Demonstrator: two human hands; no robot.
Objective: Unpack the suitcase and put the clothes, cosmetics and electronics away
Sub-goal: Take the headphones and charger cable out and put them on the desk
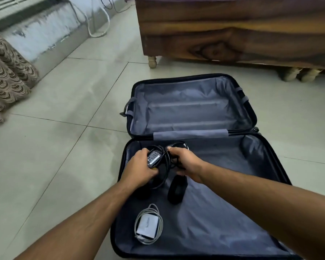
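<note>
While the suitcase [191, 109] lies open, left hand [139, 168] and right hand [186, 162] both grip the black charger [154, 156].

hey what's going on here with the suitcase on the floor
A person is emptying an open suitcase on the tiled floor. The left hand grips a black power adapter, and the right hand holds its bundled black cable. A white charger with a coiled cable lies in the near half. The far half looks empty.
</note>
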